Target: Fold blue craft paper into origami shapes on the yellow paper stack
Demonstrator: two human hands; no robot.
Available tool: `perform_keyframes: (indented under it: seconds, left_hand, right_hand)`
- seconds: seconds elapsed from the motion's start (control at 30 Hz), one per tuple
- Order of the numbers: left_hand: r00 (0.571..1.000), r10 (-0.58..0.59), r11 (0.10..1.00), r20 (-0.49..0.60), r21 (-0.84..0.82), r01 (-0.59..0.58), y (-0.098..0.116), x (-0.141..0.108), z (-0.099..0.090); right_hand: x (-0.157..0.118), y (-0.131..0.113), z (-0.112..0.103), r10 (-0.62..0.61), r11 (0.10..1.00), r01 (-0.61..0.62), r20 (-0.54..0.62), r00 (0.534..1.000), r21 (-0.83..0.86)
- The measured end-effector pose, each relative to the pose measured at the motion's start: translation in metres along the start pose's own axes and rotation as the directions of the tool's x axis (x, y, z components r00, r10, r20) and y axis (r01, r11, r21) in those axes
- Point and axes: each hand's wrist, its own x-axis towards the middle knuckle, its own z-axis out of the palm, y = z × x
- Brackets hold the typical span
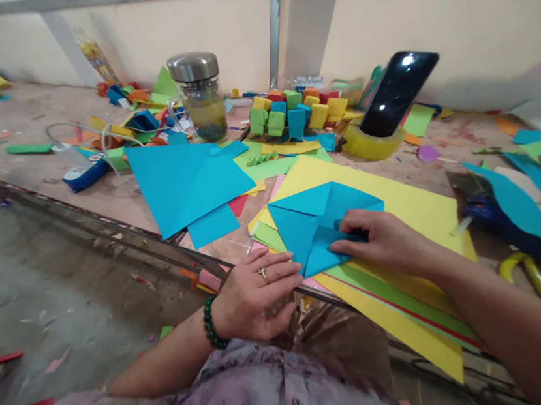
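Paper (301,229), blue and creased into flaps, lies right of centre frame. I see the right hand (379,240) on it, thumb and forefinger slightly apart; whether they pinch a flap I cannot tell. The left hand (259,293), lower centre, has extended fingers at its bottom corner, gripping nothing.

A person's right hand (386,242) pinches a flap of folded blue paper (296,226) on a table (17,131) while the left hand (259,293) lies at the paper's near corner. A yellow sheet (414,197) lies beneath that paper, blue sheets (189,182) to its left; beyond it stand paper blocks (296,121), a glass jar (206,108) and a phone (399,93) on a tape roll (373,145).
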Motion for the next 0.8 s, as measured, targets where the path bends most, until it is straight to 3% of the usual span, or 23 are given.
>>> perform_keyframes:
  seconds: [0.23, 0.8]
  left_hand:
    - [1.0, -0.012, 0.999, 0.015, -0.046, 0.013, 0.003, 0.001, 0.001]
    - [1.0, -0.012, 0.999, 0.026, 0.037, 0.011, 0.01, 0.003, 0.0]
  right_hand:
    - [0.0, 0.003, 0.003, 0.0, 1.0, 0.0, -0.018, 1.0, -0.006]
    - [0.0, 0.0, -0.001, -0.008, 1.0, 0.008, 0.009, 1.0, 0.001]
